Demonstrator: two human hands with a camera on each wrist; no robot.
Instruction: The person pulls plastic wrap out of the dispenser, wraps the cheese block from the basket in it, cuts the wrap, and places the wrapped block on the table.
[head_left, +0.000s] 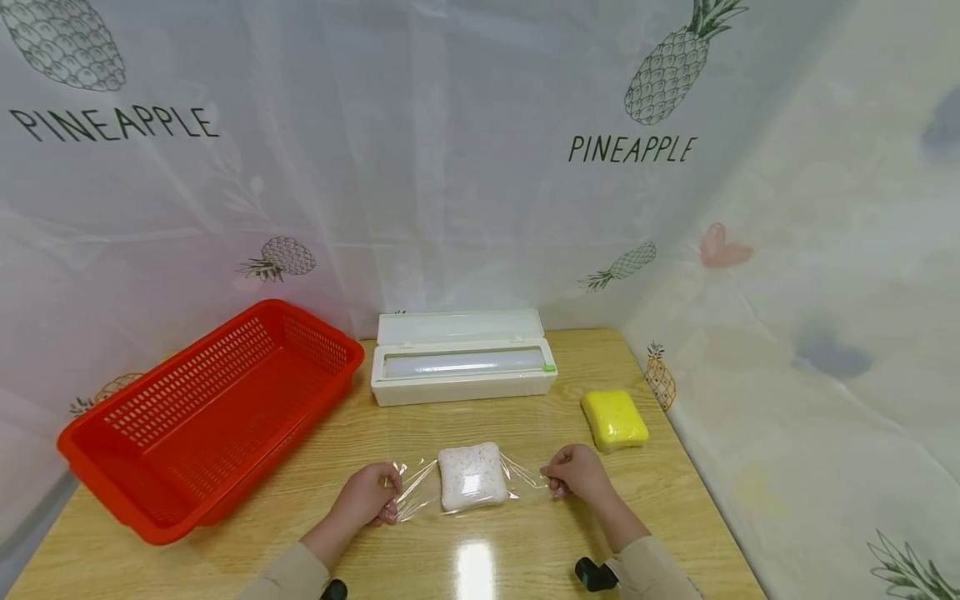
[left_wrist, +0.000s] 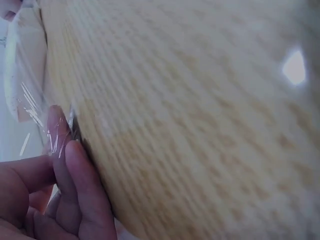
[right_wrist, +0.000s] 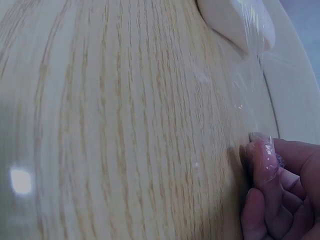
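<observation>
A pale, speckled, bread-shaped square block [head_left: 472, 477] lies on the wooden table, with clear plastic wrap [head_left: 420, 492] over it and pulled into creases at both sides. My left hand [head_left: 367, 495] pinches the wrap's left end between thumb and fingers. On the opposite side my right hand [head_left: 577, 472] pinches the right end. In the left wrist view, film clings to a fingertip [left_wrist: 57, 120] beside the block [left_wrist: 27, 65]. The right wrist view has shiny film over the fingers [right_wrist: 267, 160], stretching toward the block [right_wrist: 237, 22].
Behind the block stands a white wrap dispenser [head_left: 465, 389], its lid raised and a film roll inside. A yellow, film-covered square block [head_left: 615, 419] sits at the right. The red plastic basket [head_left: 217, 417] takes up the left side, near a pineapple-print curtain [head_left: 465, 167].
</observation>
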